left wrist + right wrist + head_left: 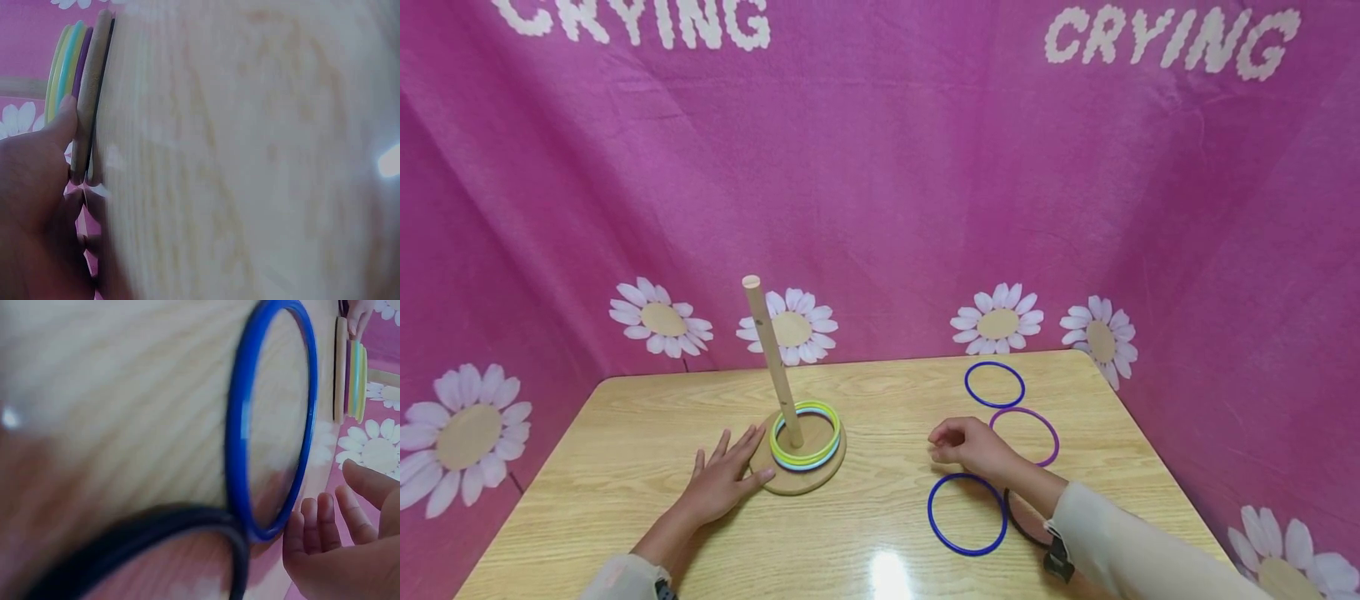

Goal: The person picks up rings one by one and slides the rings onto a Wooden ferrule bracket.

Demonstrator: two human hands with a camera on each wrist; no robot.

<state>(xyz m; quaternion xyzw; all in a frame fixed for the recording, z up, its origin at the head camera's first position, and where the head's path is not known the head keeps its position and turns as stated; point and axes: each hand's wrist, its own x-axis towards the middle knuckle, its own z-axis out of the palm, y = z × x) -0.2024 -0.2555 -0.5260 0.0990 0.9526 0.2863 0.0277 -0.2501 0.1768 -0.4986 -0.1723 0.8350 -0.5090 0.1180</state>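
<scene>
My left hand (718, 483) rests at the left edge of a round wooden base (801, 484), fingers spread and thumb near its front edge. From the base rises a wooden peg (771, 350). Yellow rings (838, 425) and a light blue ring (805, 469) lie stacked around the peg's foot; the left wrist view also shows a purple ring (81, 65) lowest in the stack. Over the right part of the table hovers my right hand (981, 450), fingers loosely bent and holding nothing. Just below it lies a blue ring (930, 512), beside a dark ring (1020, 528) partly hidden under the forearm.
Beyond the right hand, a purple ring (1057, 437) and another blue ring (995, 406) lie flat on the wooden table (872, 500). A pink flowered cloth (880, 208) hangs behind the table and along both sides.
</scene>
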